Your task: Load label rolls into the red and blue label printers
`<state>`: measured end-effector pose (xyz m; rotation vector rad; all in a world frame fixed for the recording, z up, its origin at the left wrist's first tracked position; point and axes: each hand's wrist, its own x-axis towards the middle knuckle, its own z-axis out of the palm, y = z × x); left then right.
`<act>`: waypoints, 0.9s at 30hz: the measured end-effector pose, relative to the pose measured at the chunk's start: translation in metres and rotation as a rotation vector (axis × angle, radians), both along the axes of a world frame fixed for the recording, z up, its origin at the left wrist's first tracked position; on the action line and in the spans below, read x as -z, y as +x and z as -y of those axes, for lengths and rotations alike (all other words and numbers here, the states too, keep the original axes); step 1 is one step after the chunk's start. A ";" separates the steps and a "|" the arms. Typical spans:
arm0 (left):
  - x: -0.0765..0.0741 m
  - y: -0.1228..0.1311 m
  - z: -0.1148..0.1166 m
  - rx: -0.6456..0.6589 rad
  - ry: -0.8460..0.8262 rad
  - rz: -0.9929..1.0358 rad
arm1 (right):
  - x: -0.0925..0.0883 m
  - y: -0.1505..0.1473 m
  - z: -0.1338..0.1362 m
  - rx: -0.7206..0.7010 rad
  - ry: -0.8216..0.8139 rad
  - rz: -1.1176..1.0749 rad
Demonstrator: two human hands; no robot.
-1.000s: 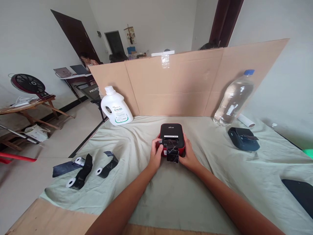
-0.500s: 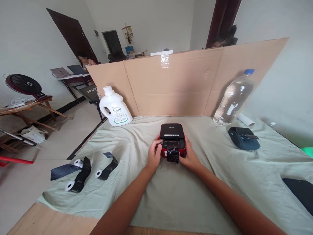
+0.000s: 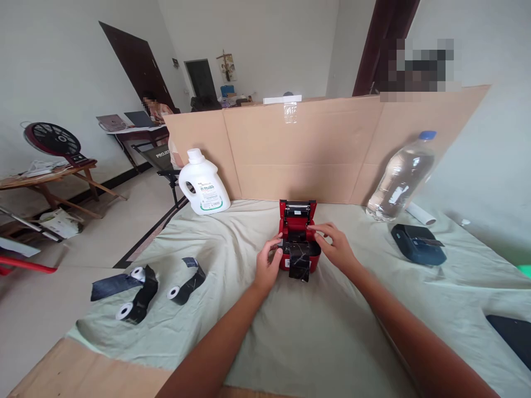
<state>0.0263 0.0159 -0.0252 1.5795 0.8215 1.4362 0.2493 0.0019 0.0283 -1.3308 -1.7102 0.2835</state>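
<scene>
The compact red plastic printer [image 3: 296, 226] sits on the wrinkled pale green cloth [image 3: 265, 342] in front of me, with its hinged lid [image 3: 297, 209] raised at the rear. A glossy black film strip [image 3: 299, 262] hangs over the front edge.

Hand status: my left hand [image 3: 266, 264] grasps the left front corner between thumb and fingers. My right hand [image 3: 338, 246] grips nothing; its fingers extend to the right side by the lid. From my camera I cannot confirm fingertip contact.

Handling: I rate the body as stiff and fairly light, liable to slide on loose cloth. Hold it low by both side walls. Treat the lid hinge as fragile; hold the lid by its outer edges. The strip appears thin and slippery; pinch it flat.

Surroundings: black film rolls [image 3: 139, 307] lie to the left; a dark blue plastic device [image 3: 418, 246] lies to the right.
</scene>
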 end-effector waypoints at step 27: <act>-0.012 -0.004 -0.003 -0.016 -0.002 0.084 | -0.109 -0.015 -0.013 -0.301 -0.547 0.057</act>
